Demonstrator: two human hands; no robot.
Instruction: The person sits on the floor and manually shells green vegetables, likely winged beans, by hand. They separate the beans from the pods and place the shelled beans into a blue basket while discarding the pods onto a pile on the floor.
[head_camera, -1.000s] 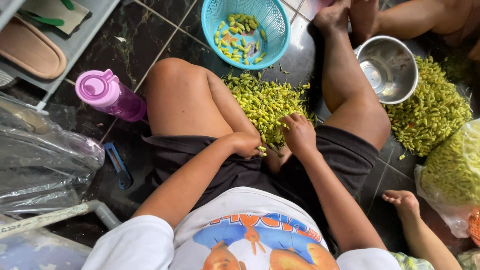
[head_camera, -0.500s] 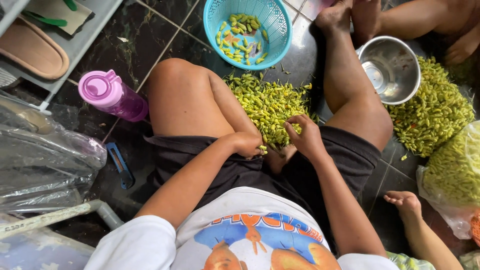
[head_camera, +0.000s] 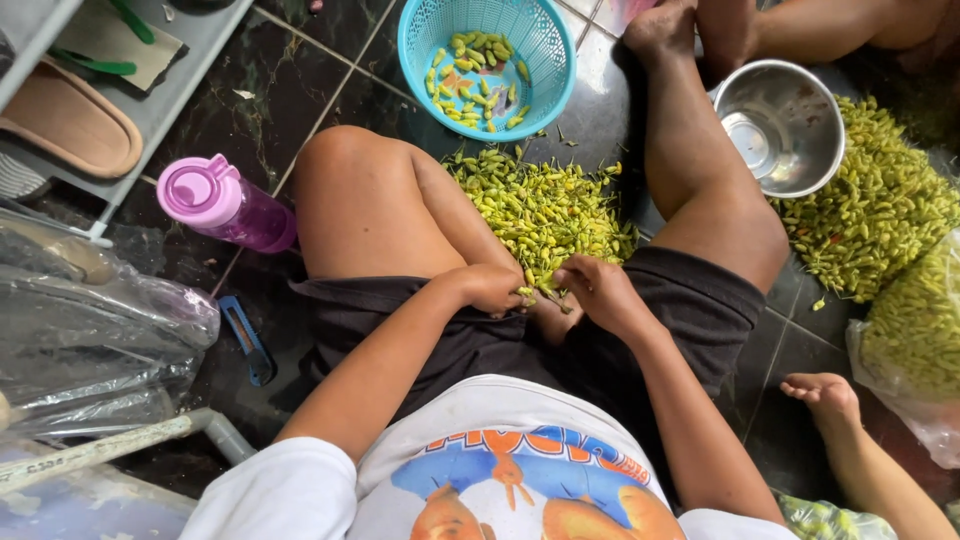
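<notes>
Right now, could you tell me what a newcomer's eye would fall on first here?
Probably the heap of yellow-green chillies on the dark floor between the seated person's legs, with the left hand and right hand meeting at its near edge. Beyond it sits a turquoise basket, and a steel bowl stands to the right.

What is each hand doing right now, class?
Left hand: fingers curled at the edge of the chilli pile; grip cannot be told.
Right hand: fingers curled at the same edge; grip unclear.
</notes>
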